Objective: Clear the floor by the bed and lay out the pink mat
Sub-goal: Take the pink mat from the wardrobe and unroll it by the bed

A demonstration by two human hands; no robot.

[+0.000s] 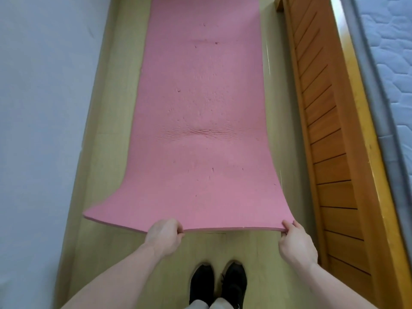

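The pink mat [200,121] stretches unrolled along the narrow floor strip [102,139] between the wall and the bed. Its far part lies flat; its near end is lifted off the floor and curves up toward me. My left hand [165,236] pinches the near edge around its middle. My right hand [296,240] grips the near right corner. The near left corner hangs free and droops a little. The mat's surface shows creases and small dents.
A pale wall [40,130] runs along the left. The orange wooden bed frame [330,152] with a slatted side and a quilted mattress [392,63] runs along the right. My two black shoes [219,284] stand on the light wooden floor just behind the mat's edge.
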